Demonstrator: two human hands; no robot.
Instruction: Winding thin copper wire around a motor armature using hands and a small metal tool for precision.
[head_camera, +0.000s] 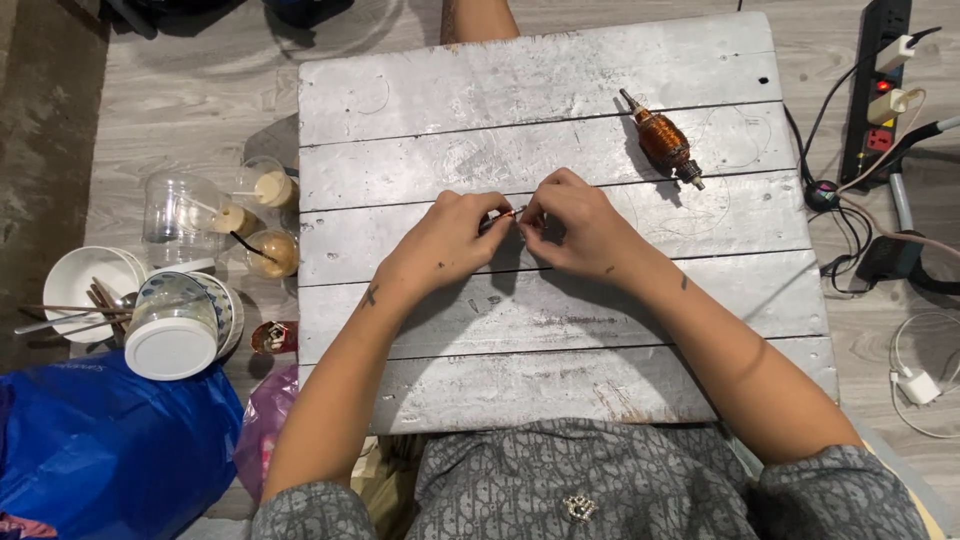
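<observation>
Both my hands meet over the middle of a silver-painted wooden board. My left hand pinches a small thin metal tool or wire piece whose tip points right. My right hand grips the other end of that same piece with thumb and fingers, so the two hands touch. What exactly the piece is stays too small to tell. A copper-wound motor armature with a metal shaft lies apart on the board, up and to the right of my right hand.
Left of the board on the floor stand plastic cups with drinks, a clear jar, stacked bowls with chopsticks and a blue plastic bag. A power strip with plugs, cables and a charger lie at the right.
</observation>
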